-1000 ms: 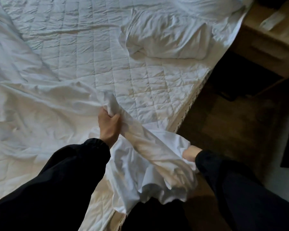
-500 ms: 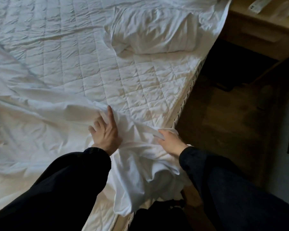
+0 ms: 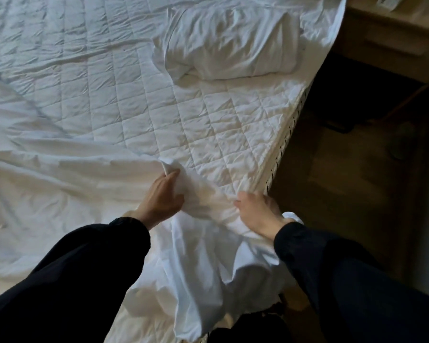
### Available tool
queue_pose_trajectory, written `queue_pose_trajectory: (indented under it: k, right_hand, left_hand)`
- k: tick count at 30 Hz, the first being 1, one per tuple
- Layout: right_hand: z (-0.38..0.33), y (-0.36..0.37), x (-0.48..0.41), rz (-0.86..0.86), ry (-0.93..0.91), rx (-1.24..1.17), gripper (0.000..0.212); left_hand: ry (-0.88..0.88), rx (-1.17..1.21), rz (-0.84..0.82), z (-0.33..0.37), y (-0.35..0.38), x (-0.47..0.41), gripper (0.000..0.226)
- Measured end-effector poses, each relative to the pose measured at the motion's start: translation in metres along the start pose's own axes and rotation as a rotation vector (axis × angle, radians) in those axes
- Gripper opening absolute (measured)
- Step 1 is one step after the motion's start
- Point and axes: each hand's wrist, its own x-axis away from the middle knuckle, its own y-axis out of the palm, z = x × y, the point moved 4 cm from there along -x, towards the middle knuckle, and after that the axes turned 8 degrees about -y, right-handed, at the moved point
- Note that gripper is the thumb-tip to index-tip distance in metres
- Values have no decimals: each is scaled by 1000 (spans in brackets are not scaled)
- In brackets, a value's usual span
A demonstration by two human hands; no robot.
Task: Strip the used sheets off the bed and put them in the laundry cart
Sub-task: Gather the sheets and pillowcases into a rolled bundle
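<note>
Head view — left hand (image 3: 160, 199) and right hand (image 3: 258, 214) each grip the sheet (image 3: 203, 256) bunched between them.

the sheet (image 3: 60, 194), left and lower middle, is thin white cloth, matt and heavily creased. the pad (image 3: 159, 107), upper middle, is white quilted cloth stitched in squares. the pillow (image 3: 233, 45) at the top is wrinkled white cloth. the nightstand (image 3: 394, 35), upper right, is pale smooth wood. the floor (image 3: 344, 181) at right looks like dark wood, dully shiny. the sleeves (image 3: 72, 280) below are dark matt cloth.
</note>
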Motion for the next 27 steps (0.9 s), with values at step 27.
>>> queue_pose_trajectory:
  k: [27]
  right_hand:
    - [63,-39,-61,423,288,331,21]
  left_hand:
    - [442,-252,-237,-14,37,13,82]
